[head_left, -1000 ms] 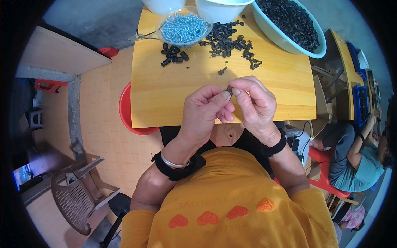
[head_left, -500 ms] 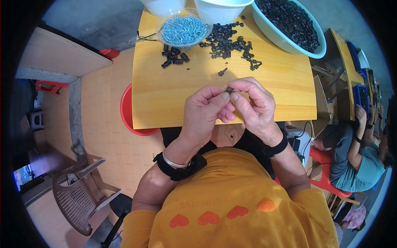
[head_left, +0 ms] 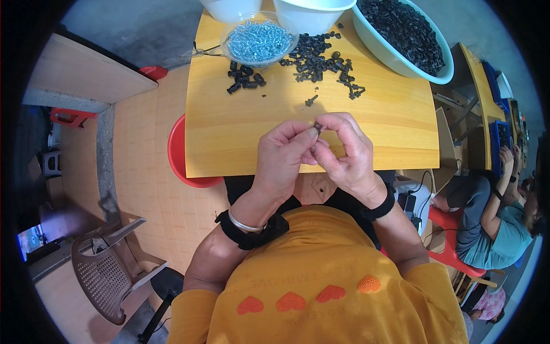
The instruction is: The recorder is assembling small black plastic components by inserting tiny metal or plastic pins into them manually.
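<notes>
Above the table's near edge, my left hand (head_left: 285, 153) pinches a small black plastic part (head_left: 317, 127) between thumb and forefinger. My right hand (head_left: 350, 150) meets it from the other side, its curled forefinger on the part's upper end and its thumb lower, beside my left fingers. The fingers cover most of the part. A single black stemmed piece (head_left: 311, 100) lies on the wood just beyond my hands. Farther back are a scattered pile of black stemmed pieces (head_left: 312, 60) and a small group of black barrel-shaped pieces (head_left: 250, 81).
On the yellow wooden table (head_left: 229, 143) stand a clear bowl of shiny springs (head_left: 259, 41), white tubs (head_left: 312, 17) and a pale basin (head_left: 444, 73) heaped with black parts. A red stool (head_left: 177, 152) is under the left side. Another person (head_left: 495, 229) sits at the right.
My right thumb has dropped lower and drawn in toward my left fingers, with the forefinger still at the part. The part now sits more upright. The whole view has shifted slightly.
</notes>
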The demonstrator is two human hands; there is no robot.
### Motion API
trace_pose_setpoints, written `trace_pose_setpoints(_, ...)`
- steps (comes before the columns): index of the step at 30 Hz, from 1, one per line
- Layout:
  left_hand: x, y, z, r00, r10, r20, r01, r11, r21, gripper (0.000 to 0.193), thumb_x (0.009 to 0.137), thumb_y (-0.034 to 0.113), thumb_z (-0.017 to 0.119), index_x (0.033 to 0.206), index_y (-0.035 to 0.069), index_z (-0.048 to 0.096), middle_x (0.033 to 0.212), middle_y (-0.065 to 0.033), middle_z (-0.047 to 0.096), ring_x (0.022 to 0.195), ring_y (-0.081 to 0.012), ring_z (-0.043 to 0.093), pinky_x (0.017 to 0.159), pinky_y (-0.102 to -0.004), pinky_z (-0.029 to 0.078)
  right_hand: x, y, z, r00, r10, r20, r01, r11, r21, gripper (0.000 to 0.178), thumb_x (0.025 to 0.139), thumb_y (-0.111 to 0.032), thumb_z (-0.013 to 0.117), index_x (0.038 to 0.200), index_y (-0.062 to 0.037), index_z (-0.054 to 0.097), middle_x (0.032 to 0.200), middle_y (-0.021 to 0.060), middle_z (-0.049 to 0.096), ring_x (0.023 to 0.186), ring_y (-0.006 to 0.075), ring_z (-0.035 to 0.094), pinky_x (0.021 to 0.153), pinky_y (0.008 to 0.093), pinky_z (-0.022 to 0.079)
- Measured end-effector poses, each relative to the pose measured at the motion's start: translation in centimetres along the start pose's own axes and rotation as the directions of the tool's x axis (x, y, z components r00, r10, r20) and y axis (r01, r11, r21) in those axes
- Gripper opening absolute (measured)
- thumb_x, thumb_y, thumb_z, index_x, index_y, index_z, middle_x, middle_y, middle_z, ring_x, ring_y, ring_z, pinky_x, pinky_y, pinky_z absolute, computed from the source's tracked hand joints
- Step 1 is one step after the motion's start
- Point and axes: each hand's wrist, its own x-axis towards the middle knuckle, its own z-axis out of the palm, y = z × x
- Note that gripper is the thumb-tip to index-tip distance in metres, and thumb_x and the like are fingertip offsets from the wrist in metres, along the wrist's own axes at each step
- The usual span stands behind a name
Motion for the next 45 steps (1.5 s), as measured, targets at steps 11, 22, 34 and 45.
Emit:
trace_pose_setpoints(11,0.0,-0.4,0.1,0.999,0.032,-0.015,-0.032,0.999,-0.029,0.011,0.086,0.010,0.055,0.089,-0.001,0.058,0.075,-0.0055,0.061,0.062,-0.0073,0.057,0.056,-0.0187,0.049,0.2,0.3,-0.4,0.997,-0.072,0.036,0.075,0.995,-0.071,0.032,0.068,0.001,0.062,0.099,-0.0021,0.053,0.083,0.0118,0.054,0.071,0.0255,0.058,0.059,0.0308,0.048)
trace_pose_setpoints(22,-0.1,-0.8,0.4,0.998,0.064,-0.018,-0.066,0.991,-0.116,0.009,0.086,0.008,0.054,0.089,0.001,0.059,0.075,-0.0013,0.058,0.059,-0.0035,0.047,0.054,-0.0169,0.039,0.0,0.5,0.1,0.995,-0.095,0.007,0.096,0.991,-0.094,0.028,0.069,0.001,0.061,0.096,-0.0016,0.053,0.080,0.0120,0.054,0.065,0.0252,0.059,0.054,0.0305,0.049)
trace_pose_setpoints(34,0.5,-0.6,0.0,0.997,0.001,-0.077,-0.007,0.997,-0.077,0.010,0.086,0.011,0.054,0.086,0.001,0.057,0.074,-0.0031,0.059,0.061,-0.0069,0.053,0.055,-0.0196,0.044,-0.1,1.3,1.5,0.994,-0.110,-0.016,0.108,0.988,-0.108,0.025,0.070,0.002,0.059,0.094,-0.0003,0.054,0.082,0.0132,0.055,0.069,0.0272,0.058,0.060,0.0329,0.048)
trace_pose_setpoints(45,4.9,4.8,-8.2,0.924,-0.020,-0.383,0.045,0.997,0.056,0.017,0.087,0.015,0.051,0.095,0.001,0.051,0.079,-0.0119,0.060,0.065,-0.0187,0.061,0.054,-0.0273,0.050,1.4,3.8,-3.7,0.940,0.340,0.040,-0.329,0.929,-0.168,0.025,0.078,-0.008,0.055,0.103,-0.0017,0.056,0.082,0.0177,0.056,0.075,0.0300,0.057,0.065,0.0350,0.046)
